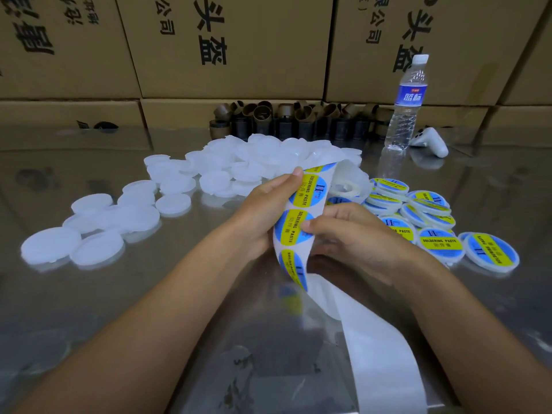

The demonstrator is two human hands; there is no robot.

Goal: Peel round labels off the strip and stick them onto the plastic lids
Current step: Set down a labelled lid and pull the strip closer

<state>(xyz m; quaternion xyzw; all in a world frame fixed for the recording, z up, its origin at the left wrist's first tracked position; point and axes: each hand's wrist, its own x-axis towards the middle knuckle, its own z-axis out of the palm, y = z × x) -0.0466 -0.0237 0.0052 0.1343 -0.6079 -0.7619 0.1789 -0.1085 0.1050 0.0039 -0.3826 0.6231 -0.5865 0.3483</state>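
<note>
A white backing strip (301, 258) with round blue-and-yellow "soldering paste" labels is held upright in front of me. My left hand (263, 210) grips its left side, thumb up near the top label. My right hand (352, 234) pinches the edge of the middle label (291, 227) with its thumb on the label's face. The empty end of the strip (385, 354) trails down to the lower right. Several plain white lids (131, 216) lie to the left and behind. Labelled lids (433, 222) are heaped on the right.
The table is shiny metal (149, 309). A water bottle (404, 106) stands at the back right beside a white controller (430, 141). Several dark cardboard tubes (298, 121) line the back, in front of stacked cardboard boxes (227, 46).
</note>
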